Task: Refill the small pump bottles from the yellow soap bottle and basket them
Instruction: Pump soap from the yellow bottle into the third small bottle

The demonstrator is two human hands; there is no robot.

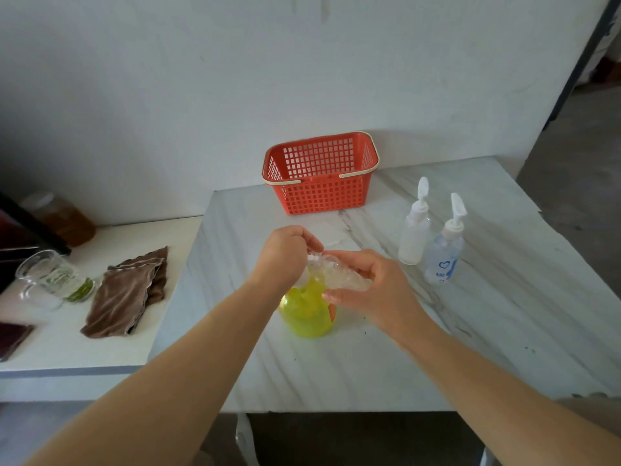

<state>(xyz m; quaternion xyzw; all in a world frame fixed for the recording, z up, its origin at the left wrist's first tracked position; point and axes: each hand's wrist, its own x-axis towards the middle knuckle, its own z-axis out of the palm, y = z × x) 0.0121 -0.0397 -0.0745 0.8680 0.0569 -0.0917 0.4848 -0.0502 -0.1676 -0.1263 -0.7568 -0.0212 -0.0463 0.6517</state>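
Your left hand (pixel 285 255) curls over the pump head of the yellow soap bottle (pixel 307 314), which stands at the centre of the marble table (pixel 336 364). Your right hand (pixel 369 285) grasps a small clear bottle (pixel 342 275), tilted, with its mouth at the pump. The red basket (pixel 319 193) stands at twelve o'clock. At two o'clock a frosted pump bottle (pixel 412 237) and a blue-printed pump bottle (pixel 443 257) stand upright, side by side.

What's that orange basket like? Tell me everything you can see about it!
The orange basket looks like plastic, with a grid of small square holes in its walls. Two cream handles lie folded down along its rim. It stands upright at the back of the marble-patterned table, close to the white wall; whether it touches the wall I cannot tell. Nothing shows inside it.
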